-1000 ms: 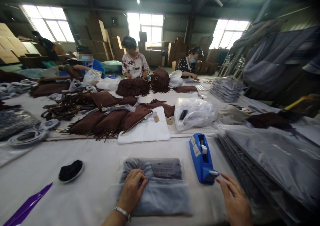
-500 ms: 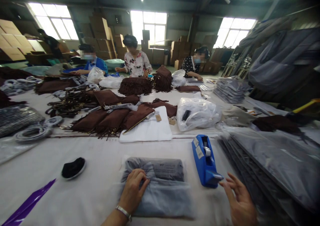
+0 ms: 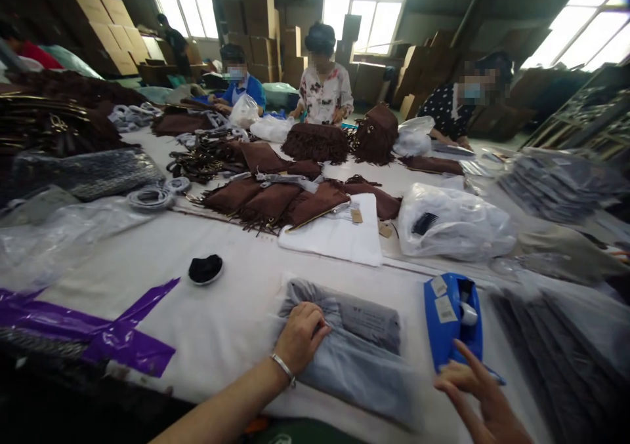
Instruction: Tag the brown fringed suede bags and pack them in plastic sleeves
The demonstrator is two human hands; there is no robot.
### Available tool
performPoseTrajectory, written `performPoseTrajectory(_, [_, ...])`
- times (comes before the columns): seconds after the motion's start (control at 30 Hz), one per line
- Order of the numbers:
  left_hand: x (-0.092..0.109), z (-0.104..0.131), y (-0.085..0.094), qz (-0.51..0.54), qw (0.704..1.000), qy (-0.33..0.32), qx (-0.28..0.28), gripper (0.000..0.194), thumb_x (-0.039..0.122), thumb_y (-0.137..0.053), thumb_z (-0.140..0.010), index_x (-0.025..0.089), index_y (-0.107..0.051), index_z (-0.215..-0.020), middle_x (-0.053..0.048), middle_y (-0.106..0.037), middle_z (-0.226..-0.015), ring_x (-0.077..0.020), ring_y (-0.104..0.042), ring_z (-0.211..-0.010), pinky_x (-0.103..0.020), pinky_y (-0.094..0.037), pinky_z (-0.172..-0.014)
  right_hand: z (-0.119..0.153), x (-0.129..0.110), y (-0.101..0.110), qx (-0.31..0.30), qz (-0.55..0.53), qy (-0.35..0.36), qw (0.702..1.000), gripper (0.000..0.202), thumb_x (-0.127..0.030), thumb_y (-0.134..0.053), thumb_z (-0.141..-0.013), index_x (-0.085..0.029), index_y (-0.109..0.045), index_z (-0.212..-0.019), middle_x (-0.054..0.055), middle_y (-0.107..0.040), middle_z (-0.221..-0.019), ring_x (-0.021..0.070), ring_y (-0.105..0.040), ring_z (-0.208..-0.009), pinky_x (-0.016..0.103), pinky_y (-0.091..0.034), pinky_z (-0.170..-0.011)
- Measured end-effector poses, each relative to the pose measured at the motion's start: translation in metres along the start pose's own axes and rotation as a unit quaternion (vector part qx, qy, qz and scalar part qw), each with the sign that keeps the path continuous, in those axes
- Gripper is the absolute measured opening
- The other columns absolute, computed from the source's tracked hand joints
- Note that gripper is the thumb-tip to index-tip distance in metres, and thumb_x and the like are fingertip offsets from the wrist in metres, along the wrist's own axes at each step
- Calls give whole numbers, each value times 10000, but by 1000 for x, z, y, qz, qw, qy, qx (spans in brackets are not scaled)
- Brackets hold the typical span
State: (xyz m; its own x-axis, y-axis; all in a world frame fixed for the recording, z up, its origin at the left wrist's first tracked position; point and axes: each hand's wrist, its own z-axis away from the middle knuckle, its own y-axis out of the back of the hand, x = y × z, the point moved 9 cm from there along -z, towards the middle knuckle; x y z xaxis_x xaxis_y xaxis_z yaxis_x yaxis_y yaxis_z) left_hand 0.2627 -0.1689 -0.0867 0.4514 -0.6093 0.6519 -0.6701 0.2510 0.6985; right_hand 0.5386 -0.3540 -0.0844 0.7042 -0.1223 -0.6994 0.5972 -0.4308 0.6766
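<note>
A folded grey cloth item in a clear plastic bag (image 3: 359,359) lies in front of me on the white-covered table. My left hand (image 3: 302,336), with a silver bangle at the wrist, rests on the bag's left part. Its fingers are curled against the thumb, pinching the plastic at the flap's edge. Over to the right stands a blue tape dispenser (image 3: 440,326) with a roll of tape in it. My right hand (image 3: 475,391) is just in front of the dispenser's near end, index finger stretched out and thumb apart. Nothing shows between those fingers.
Bagged dark grey goods (image 3: 546,339) lie at the right. A small dish with a black pad (image 3: 205,270) and purple tape (image 3: 128,339) are leftward. Beyond are brown fringed bags (image 3: 275,201) and a white plastic bag (image 3: 453,224). Several people (image 3: 322,90) work across the table.
The view has swung and tilted, so the table appears shifted. My right hand's index finger has straightened near the dispenser. My left hand stays on the bag.
</note>
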Motion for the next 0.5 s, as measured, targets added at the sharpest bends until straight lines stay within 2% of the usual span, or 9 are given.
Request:
performPoseTrajectory(0.03, [0, -1, 0, -3, 1000, 0, 0, 96, 178, -607, -828, 187, -522, -784, -39, -576, -898, -220, -518, -919, -396, -434, -878, -14, -32, -27, -87, -29, 43, 995, 534, -363, -500, -912, -248, -296, -1392, -2, -583, -969, 184, -542, -984, 335, -359, -982])
performPoseTrajectory(0.07, [0, -1, 0, -7, 1000, 1, -1, 94, 180, -606, -828, 187, -523, -784, -39, -576, -895, -221, -517, -920, -399, -431, -879, -26, -62, -54, -169, -38, 84, 981, 537, -315, -455, -934, -268, -227, -1419, -7, -567, -947, 177, -529, -973, 351, -347, -989])
performPoseTrajectory(0.1, [0, -1, 0, -11, 1000, 1, -2, 89, 182, -602, -831, 188, -525, -787, -38, -575, -896, -222, -516, -924, -402, -426, -884, -37, -88, -76, -224, -22, 121, 967, 527, -256, -432, -937, -290, -221, -1420, -11, -554, -923, 172, -521, -937, 361, -347, -976])
performPoseTrajectory(0.17, [-1, 0, -1, -22, 1000, 2, -6, 75, 184, -593, -837, 190, -528, -800, -37, -574, -907, -223, -514, -932, -408, -414, -895, -57, -116, -112, -291, 57, 156, 942, 609, -147, -484, -889, -297, -231, -1422, -6, -544, -894, 176, -509, -885, 359, -370, -929])
performPoseTrajectory(0.23, [-1, 1, -3, -34, 999, 6, -12, 68, 189, -584, -844, 191, -525, -810, -34, -572, -916, -222, -510, -936, -414, -405, -899, -70, -123, -134, -309, 159, 167, 923, 678, -108, -579, -833, -272, -277, -1417, 14, -554, -906, 190, -505, -877, 352, -383, -906])
performPoseTrajectory(0.3, [-2, 2, -5, -49, 999, 11, -20, 66, 190, -578, -847, 190, -518, -818, -34, -567, -926, -223, -503, -942, -418, -399, -902, -78, -118, -144, -305, 238, 162, 908, 714, -123, -664, -796, -245, -318, -1408, 40, -573, -930, 210, -514, -888, 350, -396, -896])
performPoseTrajectory(0.37, [-1, 2, -7, -62, 998, 11, -27, 64, 185, -570, -849, 187, -511, -824, -34, -560, -933, -222, -494, -949, -421, -391, -912, -84, -110, -144, -294, 283, 150, 901, 748, -175, -727, -769, -234, -336, -1404, 55, -596, -917, 238, -523, -892, 370, -409, -881])
performPoseTrajectory(0.5, [0, 3, -8, -75, 996, 8, -37, 61, 184, -543, -864, 184, -499, -823, -35, -549, -920, -217, -487, -939, -419, -390, -911, -104, -90, -119, -237, 333, 100, 907, 843, -313, -768, -742, -141, -296, -1419, 112, -605, -902, 326, -510, -903, 468, -428, -815])
